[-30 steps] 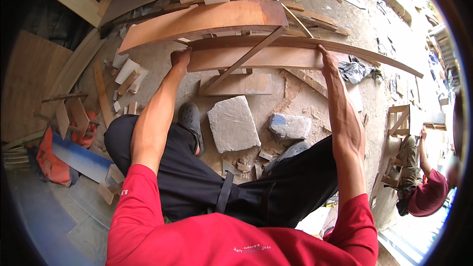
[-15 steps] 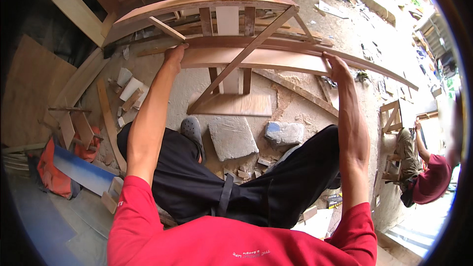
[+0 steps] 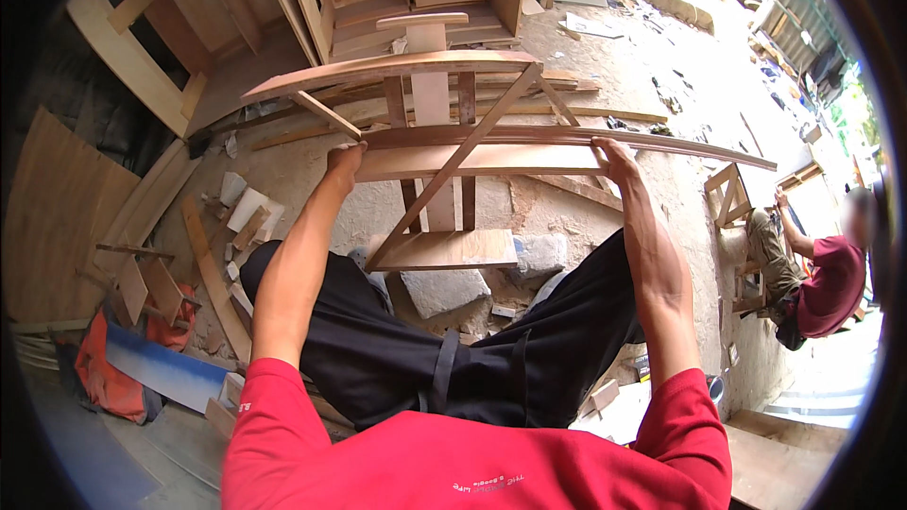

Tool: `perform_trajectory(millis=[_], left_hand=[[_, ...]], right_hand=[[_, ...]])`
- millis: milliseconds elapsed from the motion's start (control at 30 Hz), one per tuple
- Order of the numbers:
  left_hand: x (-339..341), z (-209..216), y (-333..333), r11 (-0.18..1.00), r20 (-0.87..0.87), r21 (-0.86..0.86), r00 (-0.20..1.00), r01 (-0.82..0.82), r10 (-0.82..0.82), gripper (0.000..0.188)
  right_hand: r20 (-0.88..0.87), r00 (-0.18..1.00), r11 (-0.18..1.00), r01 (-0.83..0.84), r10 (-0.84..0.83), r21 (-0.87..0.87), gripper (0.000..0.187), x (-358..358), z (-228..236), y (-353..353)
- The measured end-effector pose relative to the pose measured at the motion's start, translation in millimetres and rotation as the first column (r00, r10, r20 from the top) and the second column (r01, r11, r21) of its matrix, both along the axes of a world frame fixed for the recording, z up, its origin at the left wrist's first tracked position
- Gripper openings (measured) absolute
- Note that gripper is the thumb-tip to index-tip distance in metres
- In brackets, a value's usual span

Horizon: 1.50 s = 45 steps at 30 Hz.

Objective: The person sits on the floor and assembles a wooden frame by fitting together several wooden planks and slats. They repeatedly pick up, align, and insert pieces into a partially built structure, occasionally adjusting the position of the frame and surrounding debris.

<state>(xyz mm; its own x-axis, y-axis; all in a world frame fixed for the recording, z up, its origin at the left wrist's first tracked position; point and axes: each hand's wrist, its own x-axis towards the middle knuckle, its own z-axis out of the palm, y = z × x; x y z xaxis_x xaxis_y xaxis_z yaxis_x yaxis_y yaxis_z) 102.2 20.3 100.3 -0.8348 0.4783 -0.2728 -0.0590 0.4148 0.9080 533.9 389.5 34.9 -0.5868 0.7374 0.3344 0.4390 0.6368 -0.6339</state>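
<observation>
A wooden frame stands in front of me, with a curved top board (image 3: pixel 397 71), a slanting brace (image 3: pixel 452 168) and a flat foot board (image 3: pixel 477 247). Across its middle runs a pale wooden plank (image 3: pixel 534 161). My left hand (image 3: pixel 346 161) is closed round the plank's left end, near a short diagonal strut (image 3: pixel 326 115). My right hand (image 3: pixel 616 159) grips the plank's right end, its fingertips over the upper edge. Behind the plank, a long thin strip of wood (image 3: pixel 704 151) sticks out to the right past my right hand.
Stone blocks (image 3: pixel 444 291) lie between my feet. Wood offcuts (image 3: pixel 248 206) and an orange bag (image 3: pixel 102 368) are on the left. An unfinished wooden cabinet (image 3: pixel 368 14) stands at the back. Another person (image 3: pixel 827 288) sits working at the far right.
The frame has come closer to me with both hands still on the plank. Its foot board now covers more of the stone blocks. My view has also shifted slightly.
</observation>
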Motion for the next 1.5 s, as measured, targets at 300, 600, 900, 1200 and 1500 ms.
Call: perform_trajectory(millis=[300, 600, 900, 1200, 1500], left_hand=[[5, -38, -18, 0.999, 0.094, 0.002, 0.995, -0.04, 0.04, 0.033], [13, -42, -9, 0.998, 0.095, -0.036, 0.994, -0.052, 0.055, 0.036], [17, -59, 0, 0.997, 0.138, -0.074, 0.99, -0.025, 0.035, 0.035], [9, -66, -10, 0.991, 0.064, -0.131, 0.998, -0.016, 0.024, 0.033], [21, -48, 2, 0.997, 0.111, -0.061, 0.992, -0.056, 0.062, 0.035]], right_hand=[[-0.113, 0.888, 0.593, 0.199, -0.446, -0.78, 0.026, -20, 59, -74], [0.009, 0.882, 0.578, 0.317, -0.471, -0.752, 0.034, -16, 49, -59], [-0.13, 0.879, 0.581, 0.186, -0.459, -0.792, 0.024, -5, 5, -20], [0.019, 0.911, 0.67, 0.318, -0.413, -0.671, 0.028, -20, 42, -61], [0.019, 0.888, 0.701, 0.375, -0.459, -0.607, 0.044, -13, 34, -41]])
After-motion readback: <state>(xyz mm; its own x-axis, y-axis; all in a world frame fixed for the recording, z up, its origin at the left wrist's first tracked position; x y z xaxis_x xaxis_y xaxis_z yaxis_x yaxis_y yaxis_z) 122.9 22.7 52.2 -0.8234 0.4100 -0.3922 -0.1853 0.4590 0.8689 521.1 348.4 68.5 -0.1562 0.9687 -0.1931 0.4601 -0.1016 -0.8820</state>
